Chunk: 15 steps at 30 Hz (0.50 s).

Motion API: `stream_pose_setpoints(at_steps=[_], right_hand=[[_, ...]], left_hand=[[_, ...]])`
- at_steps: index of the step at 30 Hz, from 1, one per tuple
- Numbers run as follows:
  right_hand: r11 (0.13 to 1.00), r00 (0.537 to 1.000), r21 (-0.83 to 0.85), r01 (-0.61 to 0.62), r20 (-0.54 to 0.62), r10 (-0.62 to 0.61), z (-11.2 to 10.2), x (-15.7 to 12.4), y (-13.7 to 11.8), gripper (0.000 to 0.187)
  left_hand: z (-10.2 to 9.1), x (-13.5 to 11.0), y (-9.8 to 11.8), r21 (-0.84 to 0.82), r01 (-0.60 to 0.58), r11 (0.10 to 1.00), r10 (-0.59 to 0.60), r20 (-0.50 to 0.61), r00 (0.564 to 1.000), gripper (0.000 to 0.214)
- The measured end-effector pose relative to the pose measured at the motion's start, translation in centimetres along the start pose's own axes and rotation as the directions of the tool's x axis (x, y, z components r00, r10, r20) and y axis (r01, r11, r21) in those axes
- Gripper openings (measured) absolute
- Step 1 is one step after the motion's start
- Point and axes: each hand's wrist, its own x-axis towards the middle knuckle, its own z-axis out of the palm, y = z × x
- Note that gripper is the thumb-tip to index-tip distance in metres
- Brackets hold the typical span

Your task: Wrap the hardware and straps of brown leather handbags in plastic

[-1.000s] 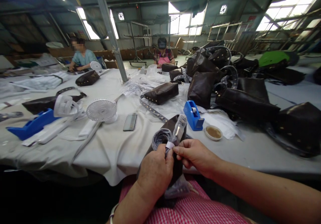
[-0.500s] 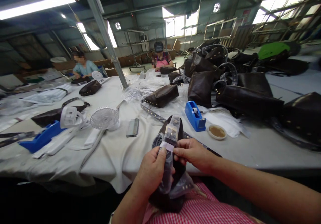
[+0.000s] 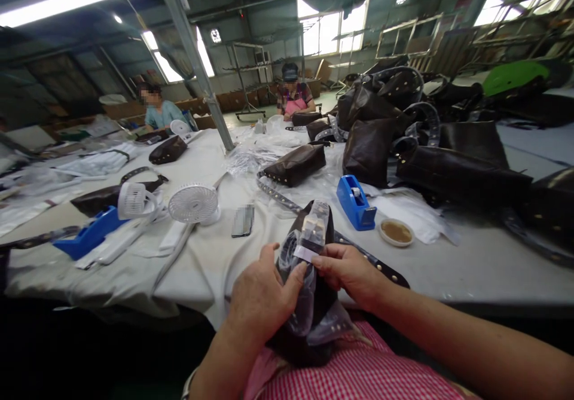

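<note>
A dark brown leather bag (image 3: 314,316) rests on my lap against the table edge, its strap bundled in clear plastic wrap (image 3: 309,238). My left hand (image 3: 262,295) grips the wrapped bundle from the left, thumb pressed on the plastic. My right hand (image 3: 347,271) pinches a pale strip of tape (image 3: 305,253) across the bundle. A studded strap (image 3: 374,263) trails off to the right behind my right hand.
A blue tape dispenser (image 3: 355,202) and a small dish (image 3: 396,232) sit just beyond my hands. Two small white fans (image 3: 194,204), a phone (image 3: 243,220) and another blue dispenser (image 3: 89,238) lie left. Several dark bags (image 3: 448,167) pile at right. Two people sit at the far end.
The bundle has risen a little and my left hand has slid down its side, thumb now spread on the plastic. My right hand still presses the tape. The view has tilted upward.
</note>
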Motion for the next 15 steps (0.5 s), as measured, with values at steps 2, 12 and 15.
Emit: stream_pose_setpoints(at_steps=[2, 12, 15], right_hand=[[1.000, 0.999, -0.031, -0.005, -0.034, 0.004, 0.4, -0.2, -0.1, 0.042], [0.891, 0.980, -0.411, 0.194, 0.051, -0.190, -2.4, -1.6, -0.7, 0.032], [0.884, 0.966, -0.453, 0.112, -0.157, -0.203, -4.4, -1.2, 1.0, 0.033]], left_hand=[[-0.3, 0.0, -0.1, 0.143, -0.083, 0.986, 0.099, -0.108, 0.989, 0.064], [1.1, 0.7, 0.8, -0.220, -0.096, 0.971, 0.118, 0.090, 0.989, 0.074], [0.6, 0.8, 0.3, -0.341, 0.009, 0.940, 0.056, 0.181, 0.982, 0.067]])
